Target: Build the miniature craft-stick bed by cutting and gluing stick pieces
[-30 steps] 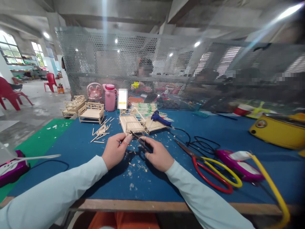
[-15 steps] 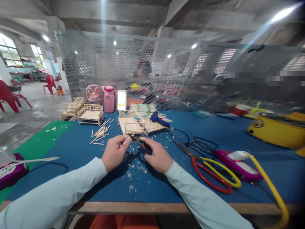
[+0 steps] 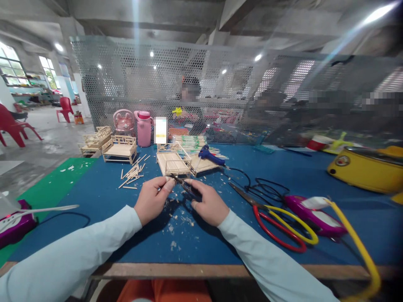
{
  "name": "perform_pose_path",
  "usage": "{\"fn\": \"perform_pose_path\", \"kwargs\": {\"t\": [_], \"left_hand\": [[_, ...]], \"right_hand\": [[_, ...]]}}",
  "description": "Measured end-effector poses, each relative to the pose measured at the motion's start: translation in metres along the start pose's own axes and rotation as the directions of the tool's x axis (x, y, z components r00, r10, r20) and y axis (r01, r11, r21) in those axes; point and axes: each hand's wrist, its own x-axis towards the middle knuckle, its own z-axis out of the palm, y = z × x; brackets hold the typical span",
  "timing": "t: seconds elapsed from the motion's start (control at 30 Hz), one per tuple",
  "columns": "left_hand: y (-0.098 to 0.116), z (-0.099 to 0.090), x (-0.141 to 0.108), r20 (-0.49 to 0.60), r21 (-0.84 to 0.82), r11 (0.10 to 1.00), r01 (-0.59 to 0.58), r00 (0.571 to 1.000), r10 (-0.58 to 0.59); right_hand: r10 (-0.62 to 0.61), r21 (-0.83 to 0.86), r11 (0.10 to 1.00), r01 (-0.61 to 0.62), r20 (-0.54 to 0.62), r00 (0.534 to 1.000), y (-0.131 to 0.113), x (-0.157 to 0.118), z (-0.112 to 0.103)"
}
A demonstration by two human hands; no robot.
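Note:
My right hand [image 3: 210,202] is closed around a small pair of dark scissors [image 3: 186,187], whose narrow blades point up and left. Facing it, my left hand [image 3: 153,196] pinches with thumb and forefinger at the blade tips; whatever lies in that pinch is too small and covered to name. Just beyond both hands stands a miniature wooden bed [image 3: 173,162] built of thin sticks. Beside it a blue glue gun [image 3: 214,157] rests on another stick-built panel [image 3: 201,166]. Loose cut sticks [image 3: 132,175] lie to the left.
Large scissors [image 3: 277,224] with red and yellow handles and a purple power strip [image 3: 317,216] lie right. A yellow pot [image 3: 365,170] stands farther off. Finished stick furniture [image 3: 119,149] and a pink flask [image 3: 144,130] stand back left. Behind a perforated screen [image 3: 132,75] sits another person.
The dark scissors' blades have shifted slightly at the left fingertips. Both hands stay nearly in place, and the view has tilted a little.

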Motion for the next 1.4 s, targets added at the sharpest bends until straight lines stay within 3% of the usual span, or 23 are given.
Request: {"fn": "perform_pose_path", "kwargs": {"t": [0.23,0.33,0.47,0.6,0.8,1.0,1.07,1.17,1.3,1.4], "left_hand": [[0.004,-0.001,-0.002,0.08,0.053,0.998,-0.04,0.996,0.036],[0.002,-0.001,-0.002,0.131,0.113,0.994,-0.001,0.991,-0.014],[-0.001,0.0,0.0,0.185,0.075,0.994,0.077,0.979,-0.089],[-0.005,0.0,0.003,0.191,0.17,0.983,0.075,0.976,-0.108],[-0.009,0.0,0.006,0.145,0.206,0.974,0.092,0.982,-0.124],[-0.007,-0.001,0.009,0.158,0.157,0.975,0.158,0.97,-0.183],[-0.005,-0.004,0.011,0.176,0.151,0.979,0.14,0.97,-0.166],[-0.003,-0.011,0.015,0.271,0.143,0.989,0.032,0.96,-0.07],[-0.004,-0.023,0.018,0.424,0.114,0.984,-0.14,0.902,0.079],[-0.009,-0.031,0.024,0.396,0.148,0.971,-0.187,0.911,0.114]], "right_hand": [[0.027,-0.098,0.995,-0.027,0.0,1.0,0.001,-0.003,0.001],[0.032,-0.125,0.992,-0.029,0.019,0.999,0.004,-0.003,0.004],[0.004,-0.126,0.992,0.0,0.034,0.999,0.007,-0.004,0.007],[-0.021,-0.213,0.977,0.03,0.044,0.999,0.009,-0.003,0.012],[-0.04,-0.434,0.9,0.028,-0.02,0.999,0.013,0.0,0.021],[-0.017,-0.595,0.803,-0.021,-0.059,0.998,0.001,0.001,0.015],[-0.004,-0.564,0.825,-0.039,-0.074,0.997,-0.001,0.002,0.013],[0.011,-0.369,0.929,-0.025,-0.04,0.999,-0.001,0.001,0.011],[-0.035,-0.044,0.998,0.039,0.09,0.995,-0.001,-0.001,0.003],[-0.024,0.086,0.996,0.015,0.097,0.995,0.0,-0.001,-0.006]]}}
